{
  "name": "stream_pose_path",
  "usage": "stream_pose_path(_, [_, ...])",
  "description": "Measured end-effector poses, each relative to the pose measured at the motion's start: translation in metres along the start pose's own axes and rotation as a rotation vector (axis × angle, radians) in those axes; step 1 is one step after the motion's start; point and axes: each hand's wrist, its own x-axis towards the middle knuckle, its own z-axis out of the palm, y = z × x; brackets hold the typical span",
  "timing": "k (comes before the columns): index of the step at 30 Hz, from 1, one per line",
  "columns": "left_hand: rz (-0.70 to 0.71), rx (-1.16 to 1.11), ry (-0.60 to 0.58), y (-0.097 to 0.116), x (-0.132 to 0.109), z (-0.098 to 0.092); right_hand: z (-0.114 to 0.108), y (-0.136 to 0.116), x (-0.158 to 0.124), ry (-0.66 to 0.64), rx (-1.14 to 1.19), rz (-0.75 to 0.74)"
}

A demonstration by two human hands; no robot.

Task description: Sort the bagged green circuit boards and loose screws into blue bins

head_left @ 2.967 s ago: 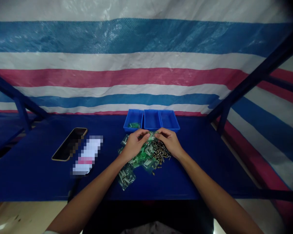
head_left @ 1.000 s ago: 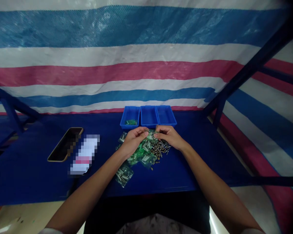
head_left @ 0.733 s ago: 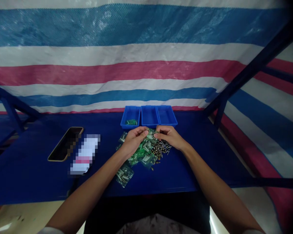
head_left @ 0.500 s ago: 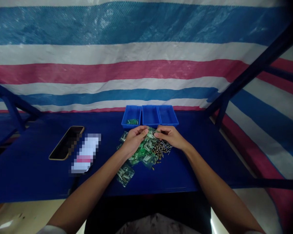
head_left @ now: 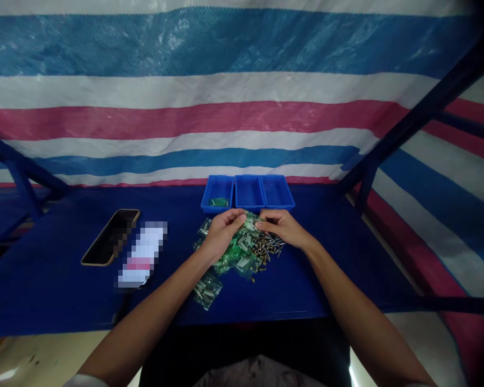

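Between my two hands, just in front of the blue bins, is a small clear plastic bag [head_left: 250, 219]. My left hand [head_left: 223, 231] pinches its left side between thumb and fingers. At the other side, the bent fingers and thumb of my right hand [head_left: 281, 226] close on the bag's edge. Beneath them spreads a pile of small plastic bags [head_left: 236, 252] with pale and green pieces inside. Loose metal screws [head_left: 268, 246], some brass-coloured, lie under and beside my right hand. One bag [head_left: 207, 290] with pale pieces lies nearer to me.
Three blue bins stand in a row behind my hands; the left bin [head_left: 204, 206] holds some small green bags, beside the middle bin [head_left: 249, 192] and the right bin [head_left: 276, 192]. A phone [head_left: 111, 236] and a blurred white item [head_left: 143, 252] rest on the blue table [head_left: 56, 290].
Both hands stay almost in place on the small bag. My right fingertips have shifted very slightly; the pile and bins look the same.
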Motion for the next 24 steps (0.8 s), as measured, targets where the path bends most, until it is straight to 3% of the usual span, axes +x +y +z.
stream_pose_path(12, [0.017,0.011,-0.007,0.002,-0.003,0.003,-0.001,0.0,-0.001,-0.086,0.08,0.022])
stream_pose_path(24, [0.0,0.048,-0.176,0.012,-0.001,-0.005,-0.001,0.0,-0.001,-0.05,0.06,0.023])
